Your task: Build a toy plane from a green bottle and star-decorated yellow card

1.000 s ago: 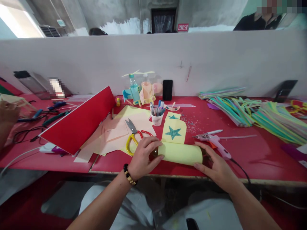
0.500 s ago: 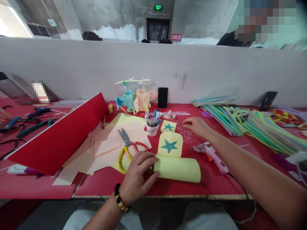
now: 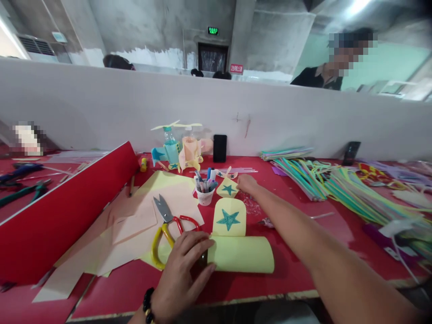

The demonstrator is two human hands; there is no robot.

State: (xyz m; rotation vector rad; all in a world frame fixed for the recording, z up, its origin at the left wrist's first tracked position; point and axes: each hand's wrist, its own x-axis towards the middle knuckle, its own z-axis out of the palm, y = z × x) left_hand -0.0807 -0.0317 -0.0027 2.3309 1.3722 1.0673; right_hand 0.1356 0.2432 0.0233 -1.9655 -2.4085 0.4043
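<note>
My left hand (image 3: 184, 265) is curled around the left end of a pale yellow paper roll (image 3: 241, 255) lying near the table's front edge. Something dark and shiny shows between its fingers, too small to make out. A rounded yellow paper piece with a green star (image 3: 229, 219) stands out from the roll's far side. Farther off, my right hand (image 3: 247, 184) has its fingers closed at the right edge of a smaller yellow star card (image 3: 227, 187); the fingertips are partly hidden. Scissors (image 3: 165, 220) with red and yellow handles lie beside my left hand.
A cup of markers (image 3: 204, 196) stands left of the small card. My right forearm partly covers a glue gun (image 3: 266, 222). Paper sheets (image 3: 135, 225) and a tilted red board (image 3: 77, 193) lie left. Bundled coloured strips (image 3: 364, 198) lie right. Two decorated bottles (image 3: 172, 150) stand at the back.
My right hand has moved left from open air to the small star card, which now sits turned at an angle. My left hand stays on the roll. The camera view has shifted.
</note>
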